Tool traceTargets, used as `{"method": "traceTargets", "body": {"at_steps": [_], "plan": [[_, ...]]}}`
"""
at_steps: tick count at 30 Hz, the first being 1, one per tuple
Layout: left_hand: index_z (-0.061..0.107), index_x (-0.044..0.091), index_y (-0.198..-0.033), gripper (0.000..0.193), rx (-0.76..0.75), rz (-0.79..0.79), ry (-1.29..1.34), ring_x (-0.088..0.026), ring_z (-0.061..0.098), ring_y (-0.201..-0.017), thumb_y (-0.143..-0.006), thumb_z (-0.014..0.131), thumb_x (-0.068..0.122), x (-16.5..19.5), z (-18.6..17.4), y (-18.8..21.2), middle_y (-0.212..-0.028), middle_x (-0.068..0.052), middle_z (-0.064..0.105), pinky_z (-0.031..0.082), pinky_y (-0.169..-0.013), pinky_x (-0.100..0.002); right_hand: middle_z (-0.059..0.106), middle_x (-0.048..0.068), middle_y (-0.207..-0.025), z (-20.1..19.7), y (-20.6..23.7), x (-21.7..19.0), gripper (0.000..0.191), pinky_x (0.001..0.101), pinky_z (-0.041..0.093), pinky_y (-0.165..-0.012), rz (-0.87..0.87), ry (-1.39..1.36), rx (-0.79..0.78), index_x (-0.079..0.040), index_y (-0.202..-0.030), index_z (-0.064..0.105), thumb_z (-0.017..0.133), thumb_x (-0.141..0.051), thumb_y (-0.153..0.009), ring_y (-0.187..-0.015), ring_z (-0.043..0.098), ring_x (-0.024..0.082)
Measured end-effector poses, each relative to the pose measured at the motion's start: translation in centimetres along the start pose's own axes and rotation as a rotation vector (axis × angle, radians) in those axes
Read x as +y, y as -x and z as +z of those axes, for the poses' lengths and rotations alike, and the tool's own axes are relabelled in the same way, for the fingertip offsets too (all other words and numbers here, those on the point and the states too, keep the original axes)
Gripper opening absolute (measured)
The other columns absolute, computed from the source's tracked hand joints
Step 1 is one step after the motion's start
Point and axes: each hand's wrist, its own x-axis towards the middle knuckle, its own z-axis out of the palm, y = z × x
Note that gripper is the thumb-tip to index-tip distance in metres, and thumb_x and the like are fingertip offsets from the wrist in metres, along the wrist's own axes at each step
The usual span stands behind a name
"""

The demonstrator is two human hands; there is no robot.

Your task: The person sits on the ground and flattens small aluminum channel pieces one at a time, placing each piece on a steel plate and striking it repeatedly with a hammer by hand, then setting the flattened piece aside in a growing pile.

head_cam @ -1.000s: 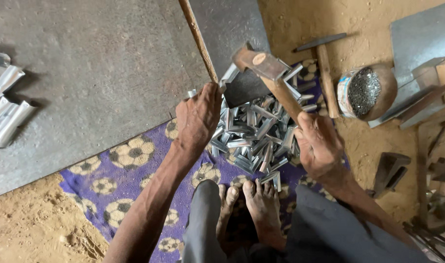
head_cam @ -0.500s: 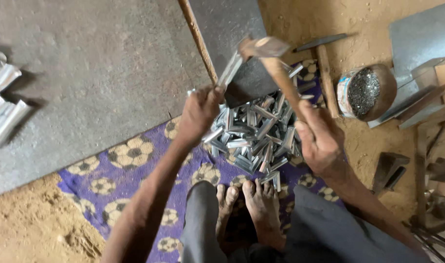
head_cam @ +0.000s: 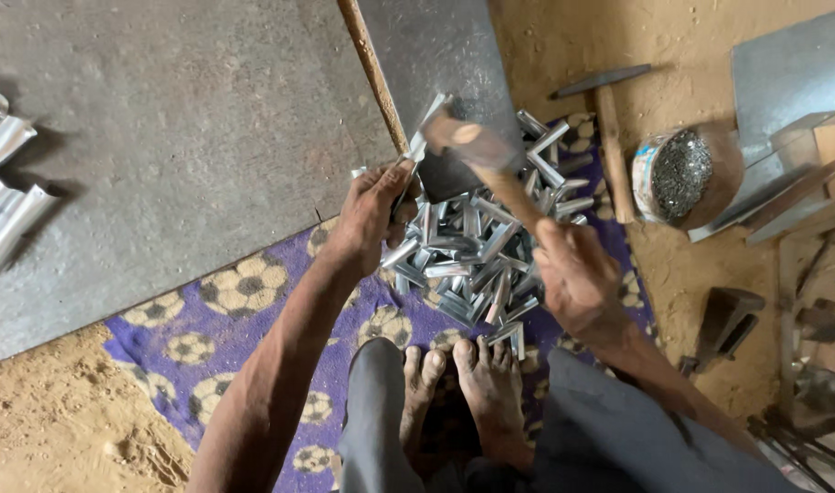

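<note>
Metal strip (head_cam: 424, 128), a short shiny folded piece, stands tilted between the fingers of my left hand (head_cam: 372, 205), which is closed around its lower end, just above the heap of metal pieces (head_cam: 477, 251). My right hand (head_cam: 577, 274) is wrapped tight around the wooden handle of a hammer (head_cam: 477, 151), whose head hangs close beside the strip's upper end; it is blurred, so I cannot tell whether it touches. I judge I am in the middle of hammering this one piece into shape, and the next blow calls for a steady hold low on the strip, with my fingers well clear of the hammer head.

The heap lies on a purple cloth with football prints (head_cam: 225, 301), spread on the sandy floor, and my bare feet (head_cam: 472, 383) rest at its near edge. Behind the heap a dark metal block (head_cam: 445, 64) stands, with a thin wooden stick (head_cam: 372, 68) running along its left side, just beside my left hand. A large grey sheet (head_cam: 162, 155) covers the floor to the left, with a few more bright pieces (head_cam: 6, 210) at its far edge. To the right lie a second hammer (head_cam: 609, 128), a round tin full of small nails (head_cam: 677, 173) and some dark tools (head_cam: 728, 319). The loose pieces crowd the striking spot.
</note>
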Motion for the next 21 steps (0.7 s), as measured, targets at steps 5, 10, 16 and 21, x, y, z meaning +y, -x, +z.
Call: {"method": "traceTargets", "body": {"at_steps": [5, 10, 16, 21], "plan": [[0.060, 0.009, -0.086, 0.039, 0.093, 0.167, -0.144, -0.005, 0.037, -0.047, -0.107, 0.058, 0.042, -0.5, 0.0, 0.8, -0.062, 0.005, 0.047, 0.031, -0.038, -0.026, 0.064, 0.016, -0.110, 0.2, -0.1, -0.1, 0.050, 0.0298, 0.057, -0.071, 0.100, 0.022, -0.079, -0.007, -0.154, 0.047, 0.061, -0.003, -0.107, -0.086, 0.064, 0.020], [0.067, 0.009, -0.093, 0.036, 0.354, 0.384, -0.691, -0.003, 0.050, -0.041, -0.107, 0.053, 0.039, 0.7, -0.2, 2.0, -0.059, 0.004, 0.059, 0.041, -0.030, -0.025, 0.069, 0.012, -0.092, -0.5, -2.0, -0.8, 0.054, 0.0285, 0.053, -0.062, 0.678, -0.434, -0.234, -0.002, -0.157, 0.047, 0.056, -0.011, -0.105, -0.071, 0.063, 0.017], [0.071, 0.011, -0.096, 0.020, 0.300, 0.794, -1.468, -0.011, 0.047, -0.041, -0.108, 0.064, 0.026, 1.1, 1.6, 4.7, -0.062, -0.002, 0.064, 0.034, -0.031, -0.030, 0.068, 0.019, -0.106, -3.1, -6.0, -2.2, 0.050, 0.0357, 0.056, -0.069, 0.131, 0.167, -0.197, 0.004, -0.140, 0.058, 0.070, -0.018, -0.097, -0.085, 0.066, 0.026], [0.066, 0.014, -0.096, 0.025, -0.034, 1.202, -1.578, -0.013, 0.054, -0.056, -0.101, 0.072, 0.038, 0.7, 4.4, 5.5, -0.073, -0.002, 0.065, 0.046, -0.049, -0.032, 0.071, 0.009, -0.089, -3.9, -6.5, -2.7, 0.036, 0.0344, 0.058, -0.062, -0.033, 0.244, -0.749, -0.002, -0.115, 0.071, 0.080, -0.029, -0.093, -0.078, 0.067, 0.022]]}}
